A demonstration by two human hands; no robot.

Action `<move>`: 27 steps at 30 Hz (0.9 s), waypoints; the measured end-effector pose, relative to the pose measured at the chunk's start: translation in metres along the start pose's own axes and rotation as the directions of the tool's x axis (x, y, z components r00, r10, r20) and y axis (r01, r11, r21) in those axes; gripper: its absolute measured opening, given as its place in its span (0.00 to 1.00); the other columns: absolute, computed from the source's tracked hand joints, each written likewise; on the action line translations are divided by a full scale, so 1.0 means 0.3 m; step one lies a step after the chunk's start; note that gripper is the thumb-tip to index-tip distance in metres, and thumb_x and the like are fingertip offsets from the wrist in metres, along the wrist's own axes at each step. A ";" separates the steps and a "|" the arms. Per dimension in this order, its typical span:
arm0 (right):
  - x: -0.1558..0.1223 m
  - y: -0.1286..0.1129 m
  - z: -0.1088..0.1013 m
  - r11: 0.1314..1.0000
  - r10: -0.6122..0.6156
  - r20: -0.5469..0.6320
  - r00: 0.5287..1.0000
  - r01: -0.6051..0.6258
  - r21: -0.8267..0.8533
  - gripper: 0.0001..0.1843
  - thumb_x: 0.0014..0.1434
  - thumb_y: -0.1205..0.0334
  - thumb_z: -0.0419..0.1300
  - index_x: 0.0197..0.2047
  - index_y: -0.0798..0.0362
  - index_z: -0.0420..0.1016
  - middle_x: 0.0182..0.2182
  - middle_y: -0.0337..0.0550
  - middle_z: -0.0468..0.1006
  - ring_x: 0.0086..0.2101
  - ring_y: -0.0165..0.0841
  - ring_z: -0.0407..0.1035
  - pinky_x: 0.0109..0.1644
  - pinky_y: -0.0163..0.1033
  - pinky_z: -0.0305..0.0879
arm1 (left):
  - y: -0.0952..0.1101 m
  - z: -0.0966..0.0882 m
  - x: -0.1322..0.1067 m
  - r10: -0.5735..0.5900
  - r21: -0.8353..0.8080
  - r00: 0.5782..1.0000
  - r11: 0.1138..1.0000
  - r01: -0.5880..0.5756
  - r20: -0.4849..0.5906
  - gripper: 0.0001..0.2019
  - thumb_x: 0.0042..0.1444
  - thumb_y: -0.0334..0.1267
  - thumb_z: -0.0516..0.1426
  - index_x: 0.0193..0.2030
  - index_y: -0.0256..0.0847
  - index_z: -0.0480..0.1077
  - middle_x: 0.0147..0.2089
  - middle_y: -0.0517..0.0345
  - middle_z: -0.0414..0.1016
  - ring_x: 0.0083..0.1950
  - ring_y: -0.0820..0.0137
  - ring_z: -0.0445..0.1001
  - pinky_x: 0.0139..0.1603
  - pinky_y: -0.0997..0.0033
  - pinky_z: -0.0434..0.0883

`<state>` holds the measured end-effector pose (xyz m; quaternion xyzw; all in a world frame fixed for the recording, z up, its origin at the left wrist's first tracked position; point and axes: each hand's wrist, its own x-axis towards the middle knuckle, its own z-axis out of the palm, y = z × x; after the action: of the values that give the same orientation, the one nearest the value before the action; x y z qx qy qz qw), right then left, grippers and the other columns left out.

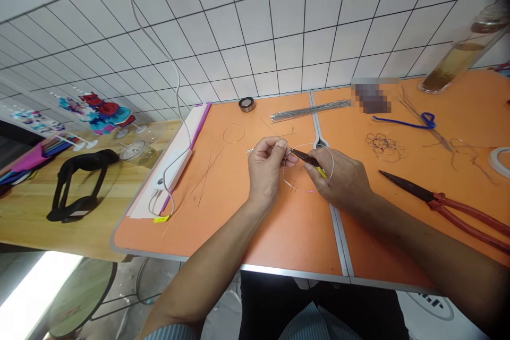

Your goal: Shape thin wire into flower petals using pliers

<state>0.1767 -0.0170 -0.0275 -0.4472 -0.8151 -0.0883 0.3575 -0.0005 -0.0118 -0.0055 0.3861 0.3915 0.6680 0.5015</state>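
Over an orange table (223, 212), the left hand (266, 170) pinches wire (285, 178), apparently steadying it for yellow-handled pliers (306, 157) the right hand (343, 174) clasps.

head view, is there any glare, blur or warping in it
Head view: white glare burns out the lower left; lines on the tiled wall slant and fan out, likely lens distortion; a pixelated block masks something on the table; upper right corner goes dark; thin wire by the small pliers is hard to trace.
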 end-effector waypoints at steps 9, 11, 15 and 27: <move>0.003 0.001 -0.009 0.999 0.016 0.070 0.997 -0.019 0.046 0.08 0.76 0.59 0.57 0.45 0.51 0.76 0.34 0.42 0.84 0.34 0.36 0.77 0.34 0.40 0.56 | -0.004 -0.002 -0.001 -0.014 0.014 1.000 1.000 0.014 -0.006 0.12 0.62 0.45 0.70 0.37 0.41 0.74 0.31 0.62 0.77 0.29 0.74 0.80 0.32 0.74 0.73; 0.003 0.003 -0.009 0.999 0.012 0.073 0.997 -0.016 0.049 0.09 0.76 0.59 0.57 0.45 0.51 0.76 0.34 0.42 0.85 0.35 0.36 0.78 0.34 0.40 0.56 | -0.004 -0.003 -0.001 -0.020 0.016 1.000 1.000 0.020 -0.006 0.12 0.62 0.44 0.69 0.37 0.41 0.74 0.31 0.62 0.77 0.29 0.74 0.80 0.32 0.74 0.73; 0.001 0.006 -0.006 0.999 -0.006 0.053 0.999 0.004 0.049 0.09 0.76 0.59 0.57 0.45 0.52 0.76 0.33 0.40 0.84 0.34 0.36 0.78 0.34 0.40 0.57 | -0.004 -0.002 -0.001 -0.025 0.028 1.000 0.999 0.025 -0.014 0.12 0.61 0.44 0.69 0.36 0.41 0.73 0.31 0.63 0.77 0.29 0.74 0.79 0.31 0.75 0.72; -0.001 0.005 -0.005 0.998 0.009 0.068 0.998 -0.013 0.055 0.09 0.76 0.58 0.56 0.44 0.51 0.75 0.31 0.41 0.84 0.30 0.36 0.77 0.32 0.40 0.54 | -0.003 0.002 -0.001 -0.019 0.039 1.000 0.999 0.020 -0.011 0.11 0.63 0.44 0.68 0.36 0.41 0.74 0.30 0.62 0.77 0.28 0.74 0.78 0.30 0.75 0.71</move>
<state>0.1788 -0.0171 -0.0268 -0.4443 -0.8265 -0.0484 0.3423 0.0004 -0.0118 -0.0062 0.3884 0.4107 0.6574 0.4983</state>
